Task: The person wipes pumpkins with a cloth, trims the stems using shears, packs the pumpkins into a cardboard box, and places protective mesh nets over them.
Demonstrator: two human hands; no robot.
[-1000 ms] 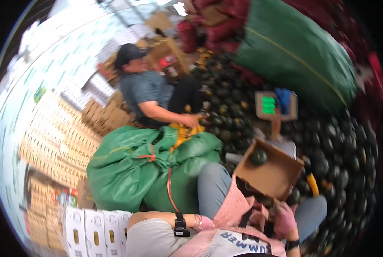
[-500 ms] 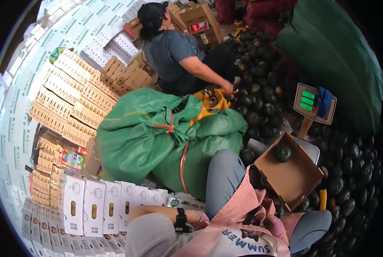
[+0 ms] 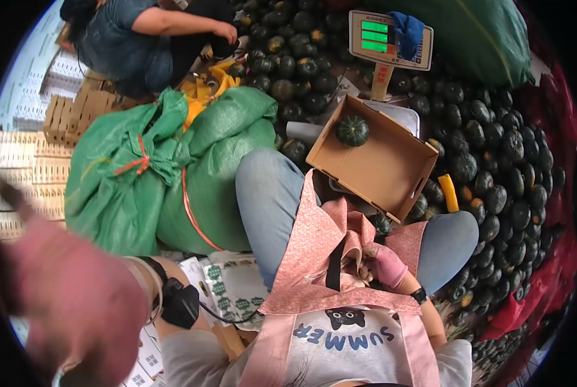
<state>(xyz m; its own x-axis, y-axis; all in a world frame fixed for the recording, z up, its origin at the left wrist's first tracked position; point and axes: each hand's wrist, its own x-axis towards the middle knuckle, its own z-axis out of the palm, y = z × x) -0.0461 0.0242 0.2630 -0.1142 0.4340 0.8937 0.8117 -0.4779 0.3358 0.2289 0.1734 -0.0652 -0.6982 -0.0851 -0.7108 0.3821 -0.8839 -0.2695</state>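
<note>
My left hand [image 3: 82,297], in a pink glove, is raised close to the camera at the left. Motion smears it, so its fingers cannot be made out well. My right hand [image 3: 386,266], also pink-gloved, rests in my lap against the pink apron [image 3: 311,222]. Its dirty fingertips are curled inward; whatever lies within them is hidden. Beyond my knees, an open cardboard box [image 3: 382,171] sits tilted on a weighing scale [image 3: 392,39] with a lit green display. One dark green squash [image 3: 352,131] lies in the box's far left corner.
Green woven sacks [image 3: 217,142] tied with orange cord stand to my left. Many dark squashes [image 3: 495,193] are heaped at the right and back. A co-worker [image 3: 127,45] sits at the upper left. Cartons [image 3: 27,174] are stacked at far left; a yellow piece [image 3: 448,193] lies near my knee.
My left hand has come up from my lap to near the camera at the left. The view has swung right and downward. My right hand stays in the lap; the squash remains in the box.
</note>
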